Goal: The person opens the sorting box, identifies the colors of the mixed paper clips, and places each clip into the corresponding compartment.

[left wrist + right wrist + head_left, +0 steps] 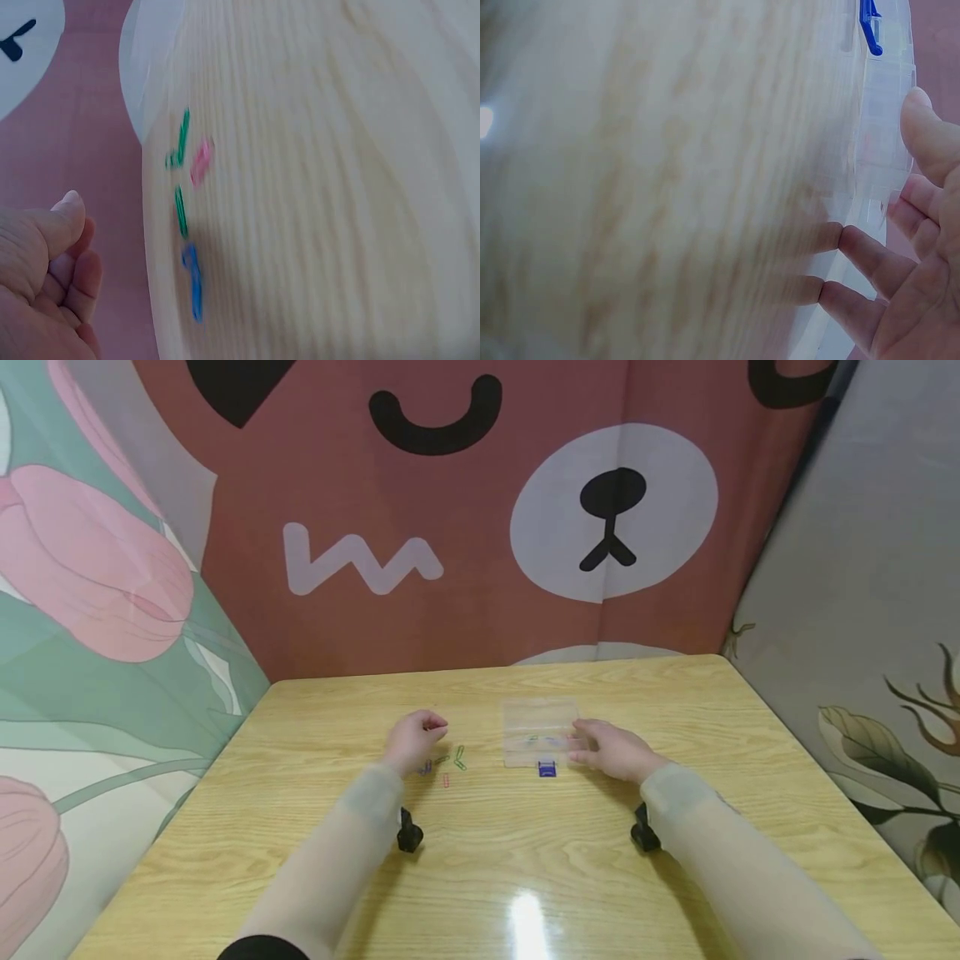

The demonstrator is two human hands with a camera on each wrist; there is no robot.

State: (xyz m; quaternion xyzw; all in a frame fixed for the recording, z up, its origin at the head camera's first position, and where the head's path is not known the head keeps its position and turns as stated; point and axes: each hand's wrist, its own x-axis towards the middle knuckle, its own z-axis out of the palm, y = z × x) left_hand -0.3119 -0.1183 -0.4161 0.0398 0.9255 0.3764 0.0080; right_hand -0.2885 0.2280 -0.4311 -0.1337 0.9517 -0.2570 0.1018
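Observation:
Several loose paper clips lie on the table: a green clip [460, 752], a pink clip [446, 780] and a blue clip [196, 289]. My left hand [412, 742] hovers beside and above them, its thumb near the bent index finger; whether anything small is between them cannot be seen. Right of the clips stands a clear plastic box [513, 758] with its lid [540, 712] laid back and a blue latch [547, 769] at the front. A few coloured clips show faintly inside. At the box's right end is my right hand [611, 750], fingers extended, with fingertips against the tabletop [667, 187].
The wooden table [525, 843] ends at the back against a bear-print cloth [465, 627]. Floral cloths hang at the left [97, 560] and right [847, 568]. A small black device [408, 833] sits under the left wrist, another [645, 831] under the right.

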